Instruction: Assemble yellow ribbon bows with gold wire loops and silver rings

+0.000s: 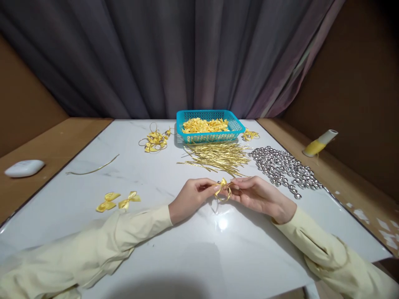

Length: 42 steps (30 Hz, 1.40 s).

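Observation:
Near the middle of the white table, my left hand [195, 196] pinches a small yellow bow [222, 182] with a gold cord loop [223, 195] hanging below it. My right hand [260, 195] holds the gold cord from the other side, its fingertips close to the left ones. Just behind both hands lies a pile of gold cord pieces [218, 156]. Silver ring-like beads [280, 166] are spread to the right of that pile. Two loose yellow bows [107, 202] rest side by side near my left forearm.
A blue basket [179, 128] of yellow bows stands at the back of the table [174, 265]. Looped bows [156, 140] lie left of it, others [249, 134] right. One cord [93, 169], a white object [24, 168] and a yellow-white roll [320, 143] sit farther out.

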{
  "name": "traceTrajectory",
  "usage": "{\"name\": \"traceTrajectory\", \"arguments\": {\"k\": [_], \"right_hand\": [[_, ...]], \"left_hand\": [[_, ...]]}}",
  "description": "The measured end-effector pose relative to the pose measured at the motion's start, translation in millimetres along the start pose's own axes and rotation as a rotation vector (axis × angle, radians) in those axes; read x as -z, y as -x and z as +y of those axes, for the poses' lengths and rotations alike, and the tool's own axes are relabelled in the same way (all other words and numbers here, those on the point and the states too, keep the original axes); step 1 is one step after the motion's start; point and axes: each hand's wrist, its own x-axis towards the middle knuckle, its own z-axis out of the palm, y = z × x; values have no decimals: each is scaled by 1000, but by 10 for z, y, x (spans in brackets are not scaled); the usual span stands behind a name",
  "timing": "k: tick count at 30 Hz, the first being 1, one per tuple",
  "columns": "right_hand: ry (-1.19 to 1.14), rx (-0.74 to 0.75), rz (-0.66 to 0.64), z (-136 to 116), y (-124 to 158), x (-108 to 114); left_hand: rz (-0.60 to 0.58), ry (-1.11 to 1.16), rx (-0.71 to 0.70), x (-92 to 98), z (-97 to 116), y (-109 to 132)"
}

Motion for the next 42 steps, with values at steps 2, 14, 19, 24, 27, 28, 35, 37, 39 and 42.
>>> {"name": "traceTrajectory", "arguments": {"k": [2, 14, 19, 24, 27, 28, 35, 37, 39, 42], "right_hand": [[-5, 1, 23, 19, -11, -6], [24, -43, 78, -31, 9, -40], [130, -52, 98, -60, 39, -25], [592, 112, 218, -128, 127, -47], [840, 177, 249, -181, 212, -141], [888, 176, 229, -196, 243, -180], [825, 245, 118, -254, 421, -274], [724, 277, 106, -277, 448, -239], [622, 317, 86, -309, 469, -209], [527, 364, 67, -359, 493, -199]], "left_hand": [[-3, -2, 3, -1, 7, -2], [9, -48, -18, -6, 3, 2], [5, -69, -16, -18, -8, 6], [-1, -72, -2, -31, -14, 11], [6, -117, 17, -33, -16, 9], [12, -138, 23, -33, -22, 7], [9, -262, -1, -20, -103, -14], [-6, -273, -9, -17, -112, -14], [-12, -284, -16, -16, -108, -14], [-11, -300, -22, -17, -90, -14]]}}
